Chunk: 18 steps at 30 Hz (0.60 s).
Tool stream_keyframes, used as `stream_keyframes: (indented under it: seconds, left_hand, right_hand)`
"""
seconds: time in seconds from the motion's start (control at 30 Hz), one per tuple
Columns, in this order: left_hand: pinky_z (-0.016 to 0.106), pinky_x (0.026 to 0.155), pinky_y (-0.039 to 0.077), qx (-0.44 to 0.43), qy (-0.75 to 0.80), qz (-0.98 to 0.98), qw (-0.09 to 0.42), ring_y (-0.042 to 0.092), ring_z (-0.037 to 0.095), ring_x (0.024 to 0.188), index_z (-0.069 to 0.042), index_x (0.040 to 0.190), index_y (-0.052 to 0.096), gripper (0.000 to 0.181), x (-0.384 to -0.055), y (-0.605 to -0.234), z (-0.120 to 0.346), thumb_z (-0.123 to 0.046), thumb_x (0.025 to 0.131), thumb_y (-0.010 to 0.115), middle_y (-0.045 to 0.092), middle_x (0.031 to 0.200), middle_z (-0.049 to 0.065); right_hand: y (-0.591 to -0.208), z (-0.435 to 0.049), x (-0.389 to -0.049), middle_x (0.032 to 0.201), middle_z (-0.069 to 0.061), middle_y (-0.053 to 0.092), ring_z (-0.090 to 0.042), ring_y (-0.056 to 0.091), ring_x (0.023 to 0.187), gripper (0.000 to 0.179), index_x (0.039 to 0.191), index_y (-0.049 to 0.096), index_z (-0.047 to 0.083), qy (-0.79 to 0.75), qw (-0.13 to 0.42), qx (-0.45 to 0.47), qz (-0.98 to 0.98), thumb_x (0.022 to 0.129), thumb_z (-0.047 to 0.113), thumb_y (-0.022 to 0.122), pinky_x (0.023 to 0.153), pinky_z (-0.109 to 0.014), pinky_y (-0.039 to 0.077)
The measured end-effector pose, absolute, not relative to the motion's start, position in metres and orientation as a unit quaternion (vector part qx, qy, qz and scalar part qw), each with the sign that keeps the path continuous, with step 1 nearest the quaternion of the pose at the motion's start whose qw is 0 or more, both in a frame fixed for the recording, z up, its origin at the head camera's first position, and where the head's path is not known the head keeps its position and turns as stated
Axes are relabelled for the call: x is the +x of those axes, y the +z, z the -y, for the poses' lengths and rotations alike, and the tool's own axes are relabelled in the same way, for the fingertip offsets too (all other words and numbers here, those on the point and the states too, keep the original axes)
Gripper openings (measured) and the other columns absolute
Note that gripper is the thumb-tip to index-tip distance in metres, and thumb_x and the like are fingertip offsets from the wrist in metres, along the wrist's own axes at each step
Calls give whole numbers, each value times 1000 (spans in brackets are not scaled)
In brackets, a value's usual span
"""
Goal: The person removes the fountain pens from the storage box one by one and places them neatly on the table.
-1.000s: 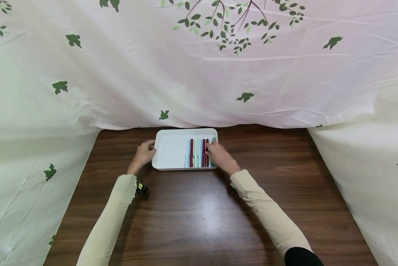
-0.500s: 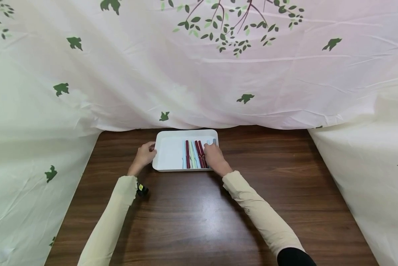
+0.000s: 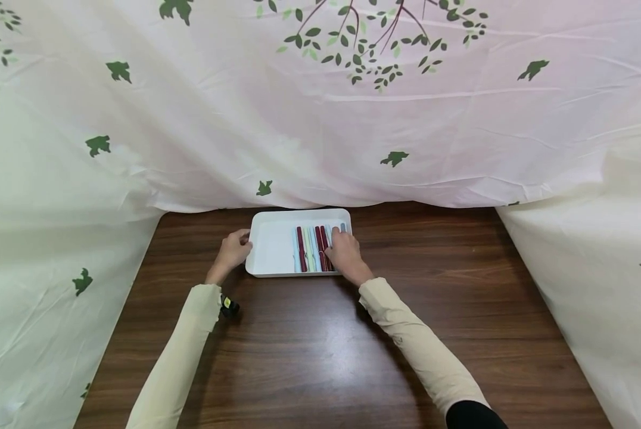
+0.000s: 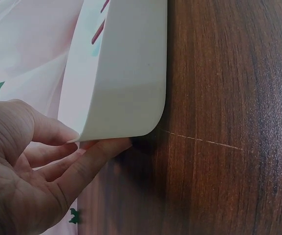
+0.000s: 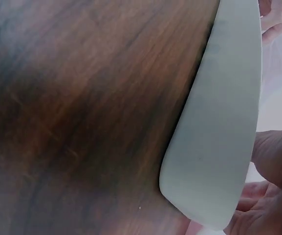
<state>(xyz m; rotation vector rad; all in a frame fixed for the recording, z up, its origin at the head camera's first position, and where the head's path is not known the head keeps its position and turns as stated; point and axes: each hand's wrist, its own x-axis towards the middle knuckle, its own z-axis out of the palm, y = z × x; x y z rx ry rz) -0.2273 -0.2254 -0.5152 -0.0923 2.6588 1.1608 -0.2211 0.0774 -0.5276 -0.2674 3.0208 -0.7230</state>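
A white tray (image 3: pixel 272 243) lies on the table and carries a row of slim pens in its right part. Pale blue, dark red (image 3: pixel 301 249) and light green pens (image 3: pixel 308 250) lie side by side, running front to back. My left hand (image 3: pixel 233 248) pinches the tray's left rim, thumb on top and fingers beneath in the left wrist view. Over the tray's right end, my right hand (image 3: pixel 346 253) reaches in from the front, thumb and fingertips spread at the right-hand pens. It covers parts of those pens. A grey-blue pen end (image 3: pixel 343 227) shows beyond its fingers.
The tray stands on a dark brown wooden table (image 3: pixel 320 357), near its far edge. Behind it hangs a pale cloth (image 3: pixel 320 131) printed with leaves and birds, and more cloth flanks both sides. A small black device (image 3: pixel 228 305) sits at the left wrist.
My right hand has shifted left, and the pens in the row have slid a little left, their tilt changing slightly. My left hand stays on the tray's rim.
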Motion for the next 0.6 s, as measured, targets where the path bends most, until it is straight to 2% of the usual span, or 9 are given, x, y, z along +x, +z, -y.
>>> stream_keyframes:
  seconds: [0.13, 0.27, 0.43, 0.6]
  left_hand:
    - [52, 102, 51, -28, 399, -909, 121, 56, 41, 131, 6, 157, 41, 52, -226, -515, 226, -12, 108, 44, 55, 146, 31]
    - [52, 102, 51, -30, 396, -910, 121, 57, 41, 132, 6, 156, 42, 52, -227, -515, 226, -12, 108, 45, 56, 146, 31]
    - [51, 103, 51, -36, 393, -912, 117, 57, 40, 132, 5, 156, 44, 52, -227, -515, 226, -13, 107, 46, 57, 146, 30]
    - [51, 103, 51, -39, 392, -912, 114, 56, 40, 133, 5, 155, 45, 52, -228, -516, 225, -13, 107, 46, 57, 146, 29]
  right_hand:
    - [-525, -79, -219, 82, -16, 69, -25, 58, 64, 29, 119, 64, -5, -255, 3, -88, -963, 94, 8, 71, 69, -46, 57]
    - [-522, -82, -218, 88, -14, 73, -20, 56, 60, 36, 128, 65, -4, -311, 0, -78, -947, 95, 9, 73, 62, -41, 53]
    - [-520, -85, -219, 86, -10, 71, -16, 56, 62, 36, 129, 66, -4, -360, 0, -72, -930, 95, 8, 72, 58, -32, 45]
    - [-519, -88, -221, 86, -9, 72, -16, 57, 65, 39, 130, 66, -3, -385, -3, -59, -921, 95, 10, 71, 62, -31, 46]
